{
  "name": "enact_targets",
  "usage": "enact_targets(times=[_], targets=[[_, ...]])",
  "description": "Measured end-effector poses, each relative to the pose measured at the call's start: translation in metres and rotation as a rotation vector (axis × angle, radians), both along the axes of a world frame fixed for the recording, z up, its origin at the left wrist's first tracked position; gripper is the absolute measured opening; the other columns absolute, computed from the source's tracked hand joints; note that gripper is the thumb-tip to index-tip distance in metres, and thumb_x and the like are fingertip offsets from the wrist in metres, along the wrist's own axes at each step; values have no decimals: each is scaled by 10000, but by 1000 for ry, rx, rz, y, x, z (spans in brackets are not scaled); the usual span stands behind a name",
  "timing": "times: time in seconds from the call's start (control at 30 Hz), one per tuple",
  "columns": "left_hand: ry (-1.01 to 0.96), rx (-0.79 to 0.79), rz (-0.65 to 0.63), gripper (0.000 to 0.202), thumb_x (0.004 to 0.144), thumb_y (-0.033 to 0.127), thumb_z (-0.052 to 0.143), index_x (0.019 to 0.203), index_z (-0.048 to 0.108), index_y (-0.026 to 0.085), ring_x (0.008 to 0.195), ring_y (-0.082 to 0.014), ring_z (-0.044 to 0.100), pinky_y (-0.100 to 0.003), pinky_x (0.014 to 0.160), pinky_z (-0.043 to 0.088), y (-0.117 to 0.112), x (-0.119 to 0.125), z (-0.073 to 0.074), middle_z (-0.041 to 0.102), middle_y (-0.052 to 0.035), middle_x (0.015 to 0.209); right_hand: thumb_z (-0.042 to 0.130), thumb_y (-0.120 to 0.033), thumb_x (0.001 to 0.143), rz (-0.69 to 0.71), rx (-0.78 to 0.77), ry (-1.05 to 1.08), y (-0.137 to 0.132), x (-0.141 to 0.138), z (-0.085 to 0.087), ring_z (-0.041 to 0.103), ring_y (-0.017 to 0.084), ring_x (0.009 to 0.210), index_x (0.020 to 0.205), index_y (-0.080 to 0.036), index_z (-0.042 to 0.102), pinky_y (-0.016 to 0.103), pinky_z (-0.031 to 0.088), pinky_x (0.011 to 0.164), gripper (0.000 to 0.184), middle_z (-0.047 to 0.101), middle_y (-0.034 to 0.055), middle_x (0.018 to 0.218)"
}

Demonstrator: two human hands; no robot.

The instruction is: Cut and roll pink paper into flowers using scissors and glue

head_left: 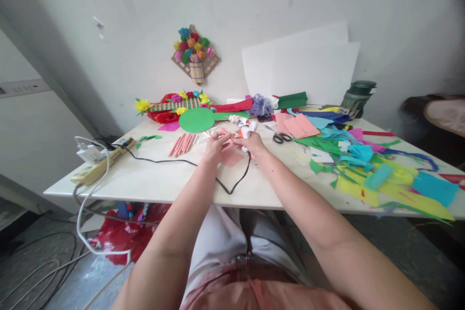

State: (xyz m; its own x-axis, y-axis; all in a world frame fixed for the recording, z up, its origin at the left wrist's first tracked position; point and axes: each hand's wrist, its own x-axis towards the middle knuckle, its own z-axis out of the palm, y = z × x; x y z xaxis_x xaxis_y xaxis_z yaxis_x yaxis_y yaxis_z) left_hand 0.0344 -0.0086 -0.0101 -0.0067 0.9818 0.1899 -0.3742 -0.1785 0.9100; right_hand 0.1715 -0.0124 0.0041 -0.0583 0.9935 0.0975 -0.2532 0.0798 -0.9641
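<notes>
The left hand (216, 146) is pinching a pink paper piece (231, 157) in front of the round green paper disc (197, 119), the right hand (255, 145) is gripping a white glue gun (247, 131), and its slack black cord (232, 186) may be inviting a snag, jerking the nozzle onto skin.

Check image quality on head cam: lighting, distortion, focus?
Head view: light soft and even, shadows faint, white table bright but without hard glare; wide-lens distortion balloons the forearms near the bottom edge and leans wall lines, top-right corner vignettes dark; left hand and right hand sit small and slightly soft mid-frame, so grip detail is unreadable.
</notes>
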Motion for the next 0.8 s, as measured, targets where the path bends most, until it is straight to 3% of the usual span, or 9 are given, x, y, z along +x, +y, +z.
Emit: enact_targets(times=[0.23, 0.4, 0.67, 0.8], targets=[[-25, 1, -28, 295, 580, 315, 761, 728, 537, 191, 690, -107, 605, -253, 722, 439, -1, 3, -1, 640, 34, 730, 800, -186, 531, -49, 4, -69, -7, -2, 7, 600, 113, 483, 800, -142, 607, 195, 443, 431, 334, 612, -34, 557], [-52, -23, 42, 278, 587, 348, 748, 732, 568, 194, 697, -118, 598, -269, 743, 435, 0, 0, 0, 628, 31, 714, 797, -180, 545, -63, -17, -138, -16, -4, 16, 573, 92, 461, 802, -136, 622, 176, 428, 412, 314, 614, -27, 557], [-68, -29, 142, 279, 620, 391, 711, 773, 604, 185, 798, -152, 612, -310, 809, 424, 4, -3, -2, 645, -8, 766, 799, -213, 562, -60, 1, -169, -12, -4, 11, 566, 94, 465, 879, -119, 632, 181, 439, 427, 370, 613, -24, 552], [-89, -35, 113, 275, 632, 391, 691, 801, 616, 187, 857, -176, 622, -321, 823, 417, 6, -3, -2, 673, -27, 806, 801, -176, 553, -48, 7, -126, -11, -4, 10, 561, 98, 449, 879, -113, 632, 189, 445, 430, 373, 609, -26, 529]])
